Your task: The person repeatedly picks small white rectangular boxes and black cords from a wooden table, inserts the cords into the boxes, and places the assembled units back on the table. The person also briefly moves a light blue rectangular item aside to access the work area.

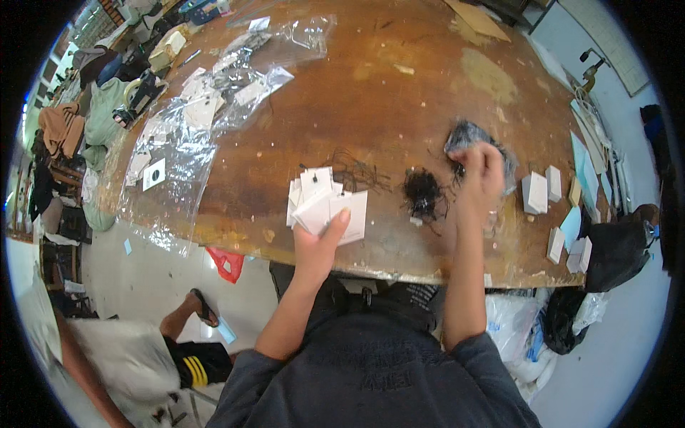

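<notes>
My left hand (318,246) grips a fanned bunch of white hang tags (312,207), its thumb across the front ones. Small black fastener ends show on some of the tags, and thin black strings (360,172) spread over the table just beyond them. My right hand (482,165) is held over a clear plastic bag (467,133) with dark contents. Its fingers are curled together; what they hold, if anything, is too small to make out. A tangled pile of black strings (422,192) lies between my two hands, nearer the right.
Clear plastic bags (178,167) with more white tags cover the table's left side. Small stacks of white cards (534,194) stand at the right. A tape dispenser (143,93) sits at the left edge. Another person's leg (182,317) shows at lower left.
</notes>
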Demonstrator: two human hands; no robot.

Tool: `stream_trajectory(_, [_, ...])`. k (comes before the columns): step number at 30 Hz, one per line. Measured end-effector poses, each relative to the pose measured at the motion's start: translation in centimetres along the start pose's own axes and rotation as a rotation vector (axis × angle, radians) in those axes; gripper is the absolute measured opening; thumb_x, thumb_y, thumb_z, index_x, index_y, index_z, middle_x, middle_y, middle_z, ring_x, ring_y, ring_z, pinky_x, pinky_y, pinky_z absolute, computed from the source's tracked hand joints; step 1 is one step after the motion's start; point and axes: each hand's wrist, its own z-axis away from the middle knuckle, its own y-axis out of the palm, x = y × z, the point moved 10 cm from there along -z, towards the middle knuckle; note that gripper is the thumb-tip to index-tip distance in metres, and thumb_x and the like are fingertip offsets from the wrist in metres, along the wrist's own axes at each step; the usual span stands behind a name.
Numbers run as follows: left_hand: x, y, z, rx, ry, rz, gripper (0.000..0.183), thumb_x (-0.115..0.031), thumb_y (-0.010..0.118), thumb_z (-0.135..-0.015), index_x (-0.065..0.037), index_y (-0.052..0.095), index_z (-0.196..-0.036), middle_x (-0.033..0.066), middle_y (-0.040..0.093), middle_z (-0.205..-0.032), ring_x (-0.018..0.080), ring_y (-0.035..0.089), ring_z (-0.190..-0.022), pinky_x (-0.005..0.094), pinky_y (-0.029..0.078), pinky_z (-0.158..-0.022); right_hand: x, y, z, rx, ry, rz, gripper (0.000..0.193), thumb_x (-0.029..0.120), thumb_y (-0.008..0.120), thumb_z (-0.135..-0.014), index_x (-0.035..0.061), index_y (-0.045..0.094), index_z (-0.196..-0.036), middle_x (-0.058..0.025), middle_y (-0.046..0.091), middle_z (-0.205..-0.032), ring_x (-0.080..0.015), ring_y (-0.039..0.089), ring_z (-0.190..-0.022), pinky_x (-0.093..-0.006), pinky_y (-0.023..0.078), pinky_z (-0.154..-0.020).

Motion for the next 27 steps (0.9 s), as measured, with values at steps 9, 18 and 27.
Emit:
stream_trajectory(9, [0.3,0.2,0.2,-0.022,-0.031,-0.057,0.035,-0.016,0.067,-0.090,0.003,0.057,-0.117,0.0064,0.063,-0.106,0.0118,0.060,-0.094,0.0288,0.049,-0.082,3.7,0.6,-0.1,0.006,-0.177,-0.349,0.011,0.009,0.051,-0.098,-0.0009,0.054,-0.102,-0.0117,0.061,-0.100,-0.0185,0.063,-0.087,-0.0308,0.051,-0.083])
stream_trajectory(18, [0.1,0.3,0.0,-0.024,0.007,-0.037,0.035,-0.012,0.069,-0.088,0.003,0.056,-0.117,0.0064,0.063,-0.106,0.0120,0.059,-0.095,0.0288,0.049,-0.083,5.2,0.6,0.0,-0.161,-0.326,0.204,0.010,0.010,0.048,-0.099,0.0010,0.048,-0.105,-0.0173,0.057,-0.115,-0.0235,0.063,-0.095,-0.0387,0.050,-0.091])
stream_trajectory(27, [-0.2,-0.1,0.5,-0.066,0.018,-0.114,0.030,-0.010,0.068,-0.089,0.003,0.059,-0.115,0.0058,0.063,-0.106,0.0117,0.058,-0.096,0.0285,0.048,-0.084,4.7,5.2,3.8,0.321,0.227,-0.155,0.002,0.002,0.053,-0.094,0.0007,0.054,-0.093,-0.0099,0.058,-0.086,-0.0156,0.058,-0.068,-0.0283,0.049,-0.061])
